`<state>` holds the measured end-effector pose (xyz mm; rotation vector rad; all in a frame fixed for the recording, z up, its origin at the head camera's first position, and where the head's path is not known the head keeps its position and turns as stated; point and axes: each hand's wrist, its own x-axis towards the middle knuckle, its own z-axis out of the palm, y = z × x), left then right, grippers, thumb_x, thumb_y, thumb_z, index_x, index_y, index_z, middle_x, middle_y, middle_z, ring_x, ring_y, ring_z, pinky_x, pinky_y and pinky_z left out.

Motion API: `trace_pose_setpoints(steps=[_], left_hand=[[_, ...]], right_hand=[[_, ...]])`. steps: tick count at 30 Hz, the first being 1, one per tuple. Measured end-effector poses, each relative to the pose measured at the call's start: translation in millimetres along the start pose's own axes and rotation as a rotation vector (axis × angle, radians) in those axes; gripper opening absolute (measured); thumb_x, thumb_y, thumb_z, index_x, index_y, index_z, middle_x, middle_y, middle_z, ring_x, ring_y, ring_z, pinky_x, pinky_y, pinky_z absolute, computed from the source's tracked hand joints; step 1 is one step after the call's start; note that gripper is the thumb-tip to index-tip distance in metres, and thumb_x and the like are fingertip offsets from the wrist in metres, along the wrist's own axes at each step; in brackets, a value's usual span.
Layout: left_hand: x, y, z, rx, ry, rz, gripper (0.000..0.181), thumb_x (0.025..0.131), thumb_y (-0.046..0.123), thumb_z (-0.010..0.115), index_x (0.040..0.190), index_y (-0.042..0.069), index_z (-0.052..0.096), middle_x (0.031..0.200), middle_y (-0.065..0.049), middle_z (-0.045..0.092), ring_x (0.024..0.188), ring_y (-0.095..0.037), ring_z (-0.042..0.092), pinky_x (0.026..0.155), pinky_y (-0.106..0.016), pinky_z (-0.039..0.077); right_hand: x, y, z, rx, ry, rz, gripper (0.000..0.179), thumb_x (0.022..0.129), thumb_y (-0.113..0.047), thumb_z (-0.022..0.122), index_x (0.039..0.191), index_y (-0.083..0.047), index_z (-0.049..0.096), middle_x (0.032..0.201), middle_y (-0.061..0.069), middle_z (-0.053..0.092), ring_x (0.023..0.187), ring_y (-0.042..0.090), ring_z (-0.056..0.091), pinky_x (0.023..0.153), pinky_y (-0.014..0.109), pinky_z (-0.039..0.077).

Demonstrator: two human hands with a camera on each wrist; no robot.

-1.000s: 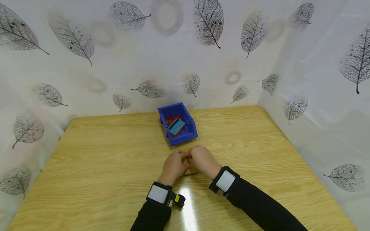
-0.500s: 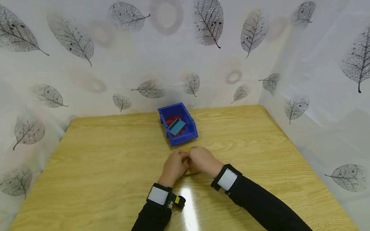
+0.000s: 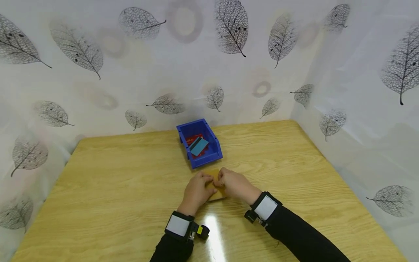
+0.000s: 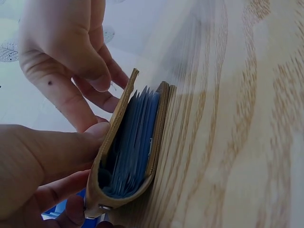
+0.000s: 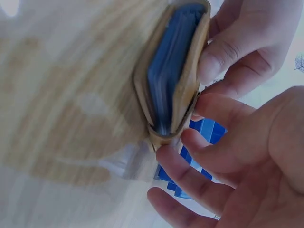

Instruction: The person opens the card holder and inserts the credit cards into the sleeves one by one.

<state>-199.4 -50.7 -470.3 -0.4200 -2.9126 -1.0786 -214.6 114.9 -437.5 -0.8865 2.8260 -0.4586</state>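
A tan card holder (image 3: pixel 216 195) with clear plastic sleeves inside lies on the table. My left hand (image 3: pixel 195 190) holds it from the left side, with the thumb (image 4: pixel 97 133) on the upper cover in the left wrist view. On its right, my right hand (image 3: pixel 238 185) has thumb and forefinger at the holder's closure edge. In the right wrist view the thumb and index fingertip (image 5: pixel 190 137) appear to pinch by the strap (image 5: pixel 164 139), while the other fingers are spread. Both covers stand slightly apart around the sleeves (image 4: pixel 137 137).
Behind the hands stands a blue bin (image 3: pixel 207 160), with a teal card (image 3: pixel 198 146) lying on red cards (image 3: pixel 191 139) in it. The wooden table (image 3: pixel 114 189) is bordered by a leaf-patterned white curtain (image 3: pixel 186 65) at the back and sides.
My right hand has shifted a little to the right, away from the left fingers, so more of the card holder shows. The left hand stays about where it was. The head view tilts slightly.
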Motion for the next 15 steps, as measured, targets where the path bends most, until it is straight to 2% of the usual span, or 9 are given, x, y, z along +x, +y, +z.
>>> trace_pose_setpoints(steps=[3,5,8,11,13,15], left_hand=[[0.2,-3.0,0.0,0.018,0.012,0.006,0.038,0.079,0.019,0.08,0.113,0.002,0.072,0.11,-0.009,0.064,0.105,-0.028,0.061,0.089,-0.041,0.05],[0.8,-5.2,0.4,0.027,0.024,0.015,0.038,0.079,0.018,0.08,0.112,0.002,0.072,0.11,-0.01,0.064,0.105,-0.029,0.061,0.089,-0.042,0.05],[1.7,-8.7,0.9,0.02,0.031,0.038,0.038,0.081,0.017,0.078,0.114,0.0,0.071,0.111,-0.012,0.064,0.106,-0.031,0.061,0.09,-0.044,0.049],[0.7,-15.8,0.0,-0.04,0.004,0.085,0.045,0.089,0.021,0.072,0.126,-0.002,0.062,0.119,-0.013,0.063,0.109,-0.032,0.059,0.093,-0.045,0.047],[-2.7,-24.8,-5.2,-0.097,0.004,0.121,0.045,0.093,0.022,0.066,0.132,0.0,0.058,0.121,-0.012,0.063,0.106,-0.029,0.06,0.092,-0.044,0.049],[-6.6,-41.0,-16.0,-0.116,0.07,0.169,0.039,0.095,0.019,0.064,0.13,0.002,0.06,0.119,-0.011,0.066,0.099,-0.025,0.064,0.085,-0.041,0.053]], right_hand=[[3.6,-1.2,3.9,0.004,0.023,-0.011,0.014,0.08,0.005,0.07,0.08,-0.008,0.075,0.096,0.004,0.057,0.082,0.019,0.061,0.065,0.028,0.052],[7.5,-0.4,4.1,0.025,0.027,-0.026,0.018,0.079,0.008,0.066,0.081,-0.007,0.075,0.094,0.005,0.058,0.081,0.019,0.061,0.067,0.029,0.053],[13.4,6.2,0.4,0.072,-0.003,-0.096,0.027,0.078,0.012,0.059,0.095,-0.001,0.077,0.094,0.008,0.06,0.084,0.021,0.061,0.073,0.031,0.053],[16.8,21.3,-7.0,0.155,-0.076,-0.17,0.032,0.085,0.007,0.055,0.111,0.001,0.072,0.103,0.012,0.063,0.096,0.024,0.061,0.083,0.032,0.052],[16.0,35.1,-13.4,0.237,-0.133,-0.165,0.031,0.093,-0.001,0.054,0.12,0.001,0.068,0.112,0.014,0.065,0.104,0.026,0.06,0.088,0.035,0.051],[14.1,50.7,-21.2,0.295,-0.151,-0.1,0.033,0.097,-0.009,0.053,0.126,0.001,0.063,0.121,0.016,0.063,0.111,0.029,0.06,0.091,0.038,0.051]])
